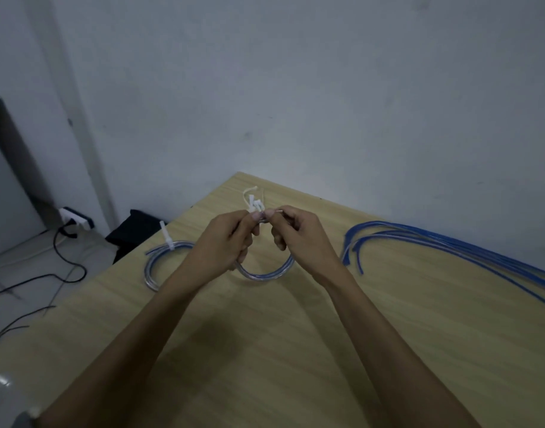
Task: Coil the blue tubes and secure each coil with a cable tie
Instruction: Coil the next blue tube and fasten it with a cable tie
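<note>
Both hands are raised a little above the wooden table point(265, 350) and meet at the top of a coil of blue tube point(266, 273). The left hand point(225, 242) has its fingers curled around the left side of this coil, with thumb and forefinger pinched at the top. The right hand point(299, 236) pinches the same place from the other side, its fingers bent, and it holds something thin there; if this is a cable tie I cannot tell. The lower part of the coil hangs under the hands as a round loop. Just behind the fingertips, some white cable ties point(254, 200) lie on the table. On the left lies a finished coil point(158, 264) with a white tie point(167, 237) closed around it. On the right, several straight blue tubes point(450, 245) lie along the table edge near the wall point(296, 88).
</note>
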### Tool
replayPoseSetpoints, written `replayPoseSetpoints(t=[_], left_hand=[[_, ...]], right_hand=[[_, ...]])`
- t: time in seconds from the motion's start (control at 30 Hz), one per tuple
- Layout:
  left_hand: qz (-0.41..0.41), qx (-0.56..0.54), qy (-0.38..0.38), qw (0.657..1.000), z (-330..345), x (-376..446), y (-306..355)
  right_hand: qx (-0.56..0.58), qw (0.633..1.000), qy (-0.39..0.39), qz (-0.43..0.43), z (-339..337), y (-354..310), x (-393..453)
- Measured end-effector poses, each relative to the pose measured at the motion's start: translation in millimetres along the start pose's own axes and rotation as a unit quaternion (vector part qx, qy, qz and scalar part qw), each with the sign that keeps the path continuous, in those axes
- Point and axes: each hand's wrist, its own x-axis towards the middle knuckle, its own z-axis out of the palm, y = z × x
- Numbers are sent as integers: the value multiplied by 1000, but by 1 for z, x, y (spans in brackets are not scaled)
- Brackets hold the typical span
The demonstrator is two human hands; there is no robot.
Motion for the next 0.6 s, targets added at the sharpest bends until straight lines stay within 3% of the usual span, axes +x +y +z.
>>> replayPoseSetpoints(t=[0.33, 0.6], left_hand=[[3, 25, -21, 999, -12, -2, -7], [34, 96, 56, 993, -8, -1, -12]], right_hand=[[54, 998, -25, 33, 7, 15, 14], [50, 995, -81, 43, -2, 15, 12]])
